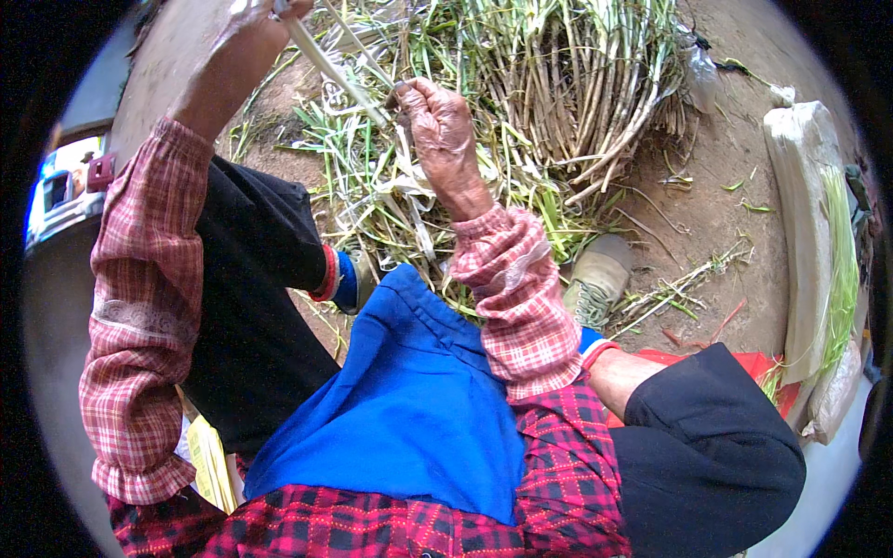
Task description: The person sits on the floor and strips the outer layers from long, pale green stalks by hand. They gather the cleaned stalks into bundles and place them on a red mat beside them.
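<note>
My left hand (254, 21) is at the top edge, partly cut off by the frame, with its fingers closed around a pale flat plant strip (326, 64). The strip slants down to the right, and its lower end passes close to my right hand (439, 132). A narrower pale strip (359, 45) runs from the top edge down to my right thumb and fingers, which pinch it. Beneath both hands lies a loose heap of green and whitish leaf strips (377, 188). Just beyond my right hand rests a large bundle of leafy stalks (579, 91).
My shoes flank the heap, the right shoe (600, 275) near the stalks. At the right lies a long pale wrapped bundle (802, 230) with green fibres (837, 265) along it. Red sheeting (757, 366) lies by my right knee. A clear plastic bag (700, 77) touches the stalk bundle.
</note>
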`<state>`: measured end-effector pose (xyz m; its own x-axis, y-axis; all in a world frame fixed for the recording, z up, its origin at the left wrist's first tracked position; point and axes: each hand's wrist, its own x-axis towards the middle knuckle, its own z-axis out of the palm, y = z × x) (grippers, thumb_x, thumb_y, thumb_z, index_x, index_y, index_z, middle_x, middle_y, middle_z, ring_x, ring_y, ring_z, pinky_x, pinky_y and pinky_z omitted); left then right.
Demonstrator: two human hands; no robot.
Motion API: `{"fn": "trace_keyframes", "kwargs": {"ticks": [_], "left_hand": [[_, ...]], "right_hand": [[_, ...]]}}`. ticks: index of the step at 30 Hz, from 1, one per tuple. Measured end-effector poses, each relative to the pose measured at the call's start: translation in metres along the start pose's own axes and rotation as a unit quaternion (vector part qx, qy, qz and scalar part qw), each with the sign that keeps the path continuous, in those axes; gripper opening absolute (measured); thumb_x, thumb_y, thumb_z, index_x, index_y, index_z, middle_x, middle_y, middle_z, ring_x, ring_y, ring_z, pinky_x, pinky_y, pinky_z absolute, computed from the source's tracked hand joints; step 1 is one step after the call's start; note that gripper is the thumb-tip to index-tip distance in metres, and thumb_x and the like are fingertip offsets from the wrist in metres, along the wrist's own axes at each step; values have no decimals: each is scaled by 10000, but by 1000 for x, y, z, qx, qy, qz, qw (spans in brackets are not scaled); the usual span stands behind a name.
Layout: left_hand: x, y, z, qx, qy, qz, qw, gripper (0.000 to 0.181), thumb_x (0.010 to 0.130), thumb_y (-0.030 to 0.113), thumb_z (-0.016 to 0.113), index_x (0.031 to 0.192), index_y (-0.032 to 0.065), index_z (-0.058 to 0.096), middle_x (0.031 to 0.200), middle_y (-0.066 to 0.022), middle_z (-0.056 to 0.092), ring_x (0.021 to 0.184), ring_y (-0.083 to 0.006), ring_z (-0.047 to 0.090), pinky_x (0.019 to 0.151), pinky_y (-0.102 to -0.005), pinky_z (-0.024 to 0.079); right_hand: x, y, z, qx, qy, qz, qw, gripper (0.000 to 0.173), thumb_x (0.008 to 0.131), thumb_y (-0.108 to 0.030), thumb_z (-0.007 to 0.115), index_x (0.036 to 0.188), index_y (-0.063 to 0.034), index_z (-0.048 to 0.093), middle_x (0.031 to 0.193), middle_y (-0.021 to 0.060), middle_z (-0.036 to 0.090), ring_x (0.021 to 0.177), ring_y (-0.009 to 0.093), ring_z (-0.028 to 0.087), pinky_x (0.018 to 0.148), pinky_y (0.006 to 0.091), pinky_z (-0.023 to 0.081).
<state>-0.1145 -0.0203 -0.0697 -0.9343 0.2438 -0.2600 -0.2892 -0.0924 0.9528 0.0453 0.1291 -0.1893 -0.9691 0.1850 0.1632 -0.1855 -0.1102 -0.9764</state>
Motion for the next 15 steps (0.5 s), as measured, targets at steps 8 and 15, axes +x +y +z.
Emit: {"fn": "trace_keyframes", "kwargs": {"ticks": [8, 15], "left_hand": [[0, -46, 22, 85, -8, 2, 996, 171, 900, 168, 487, 800, 30, 508, 571, 9, 471, 536, -80, 472, 476, -190, 434], [4, -18, 15, -158, -32, -37, 986, 239, 950, 205, 377, 749, 76, 379, 582, 6, 345, 491, -97, 369, 429, -216, 379]], "right_hand": [[0, -3, -3, -9, 70, -8, 997, 181, 851, -181, 550, 838, -4, 589, 685, 153, 590, 600, 267, 575, 552, 342, 427], [23, 19, -96, -367, 280, 12, 887, 185, 900, -247, 489, 928, -90, 582, 603, 29, 584, 463, 143, 538, 376, 276, 443]]}}
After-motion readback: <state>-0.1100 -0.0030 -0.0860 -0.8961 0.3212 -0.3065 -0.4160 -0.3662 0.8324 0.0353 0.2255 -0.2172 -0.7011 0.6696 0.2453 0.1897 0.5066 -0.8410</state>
